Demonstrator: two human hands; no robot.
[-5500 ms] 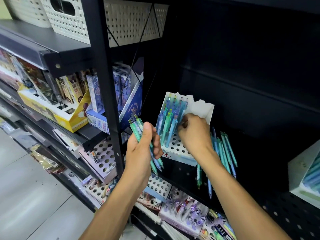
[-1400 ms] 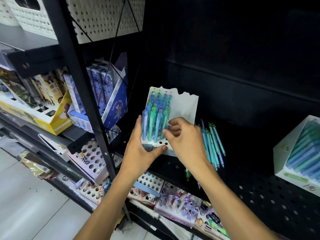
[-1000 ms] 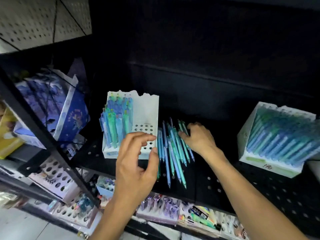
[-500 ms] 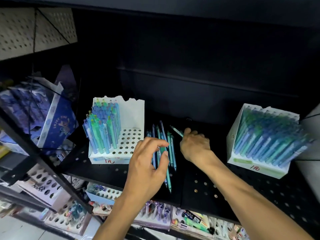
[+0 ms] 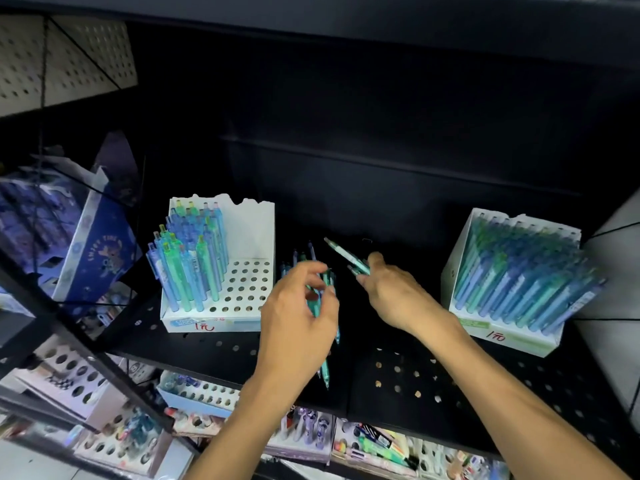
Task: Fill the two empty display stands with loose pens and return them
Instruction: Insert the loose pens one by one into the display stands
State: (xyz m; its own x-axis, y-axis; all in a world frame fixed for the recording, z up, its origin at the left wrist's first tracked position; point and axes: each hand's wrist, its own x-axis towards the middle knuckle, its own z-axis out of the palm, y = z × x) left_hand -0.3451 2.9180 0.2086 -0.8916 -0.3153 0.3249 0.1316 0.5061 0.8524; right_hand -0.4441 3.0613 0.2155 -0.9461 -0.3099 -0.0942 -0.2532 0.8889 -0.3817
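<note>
On the black perforated shelf (image 5: pixel 214 348), between two white display stands, the person is gathering the loose pens (image 5: pixel 325 368) that are lying in a small heap. The right hand (image 5: pixel 391 292) is pinching a pen or two (image 5: pixel 346 254) between thumb and fingers, and the tip is pointing up and to the left. The left hand (image 5: pixel 298 320) is hovering over the heap with curled fingers; it is probably closing on some pens, but whether it is already holding them cannot be told.

The left stand (image 5: pixel 242 323) is only about half full: pens are standing in its left holes, and its right holes are showing empty. The right stand (image 5: pixel 498 337) is looking full, although it is blurred.

So the step in hand seems to be the filling of the left stand. The next move is probably calling for carrying the gathered pens over to the empty holes and dropping each one upright, tip down, without knocking the standing pens.
</note>
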